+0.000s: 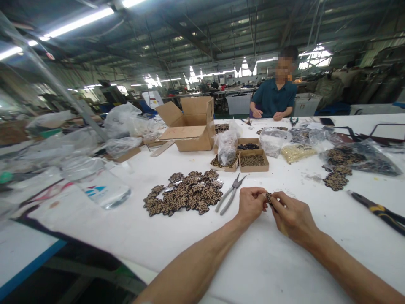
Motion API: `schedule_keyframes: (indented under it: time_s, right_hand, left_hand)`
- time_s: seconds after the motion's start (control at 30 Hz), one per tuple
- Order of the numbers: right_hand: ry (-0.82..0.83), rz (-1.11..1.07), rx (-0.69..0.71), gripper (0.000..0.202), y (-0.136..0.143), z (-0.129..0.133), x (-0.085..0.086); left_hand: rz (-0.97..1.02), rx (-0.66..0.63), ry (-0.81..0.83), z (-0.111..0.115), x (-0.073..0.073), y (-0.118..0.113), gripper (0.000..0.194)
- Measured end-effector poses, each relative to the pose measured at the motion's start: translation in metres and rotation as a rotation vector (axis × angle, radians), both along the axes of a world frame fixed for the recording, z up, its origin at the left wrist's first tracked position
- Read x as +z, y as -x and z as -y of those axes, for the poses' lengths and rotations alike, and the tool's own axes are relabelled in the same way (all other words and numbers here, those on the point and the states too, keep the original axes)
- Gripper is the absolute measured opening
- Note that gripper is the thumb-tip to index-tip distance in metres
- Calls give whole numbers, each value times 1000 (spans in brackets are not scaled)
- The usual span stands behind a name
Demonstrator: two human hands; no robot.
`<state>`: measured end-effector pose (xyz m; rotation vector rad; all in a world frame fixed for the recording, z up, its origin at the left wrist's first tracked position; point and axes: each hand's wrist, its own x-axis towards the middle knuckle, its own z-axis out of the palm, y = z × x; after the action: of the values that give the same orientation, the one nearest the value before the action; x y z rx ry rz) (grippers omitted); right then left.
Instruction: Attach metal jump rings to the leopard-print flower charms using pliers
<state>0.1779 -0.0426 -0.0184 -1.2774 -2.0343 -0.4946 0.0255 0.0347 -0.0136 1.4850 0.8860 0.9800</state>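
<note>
Just above the white table, my left hand (252, 203) and my right hand (292, 214) meet fingertip to fingertip. Pinched between them is a small leopard-print patch (268, 198), mostly covered by the fingers. A tiny pale bit shows at the left fingertips, too small to name. Grey long-nose pliers (233, 192) lie with jaws apart, left of my left hand. Farther left spreads a heap of leopard-print patches (186, 195) with dark edges, a few showing shiny silver faces.
Small cardboard trays of metal bits (253, 160) and dark pieces (247, 146) stand ahead, near an open carton (194, 131). Black-and-yellow pliers (378, 211) lie right. Bagged patches (344, 158) are beyond them. A clear plastic bag (107, 190) lies left. A co-worker (275, 99) sits opposite.
</note>
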Motion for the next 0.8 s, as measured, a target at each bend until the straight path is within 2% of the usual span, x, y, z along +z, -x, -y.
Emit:
schedule_keyframes:
  time_s: [0.13, 0.2, 0.4, 0.5, 0.63, 0.8]
  right_hand:
    - [-19, 18, 42, 33, -11, -1, 6]
    - [-5, 21, 56, 31, -14, -1, 8]
    - [97, -28, 130, 19, -14, 4, 16]
    - [121, -90, 204, 26, -16, 5, 22]
    - [212, -328, 237, 15, -19, 1, 22]
    - [417, -619, 182, 21, -19, -5, 11]
  left_hand:
    - [-177, -46, -235, -7, 0, 8, 17]
    - [-215, -49, -290, -8, 0, 9, 17]
    - [-191, -59, -291, -7, -2, 7, 18]
    - [-205, -64, -286, -7, -1, 7, 18]
    - [-254, -64, -363, -5, 5, 9, 18]
    - [-277, -96, -468, 2, 15, 7, 17]
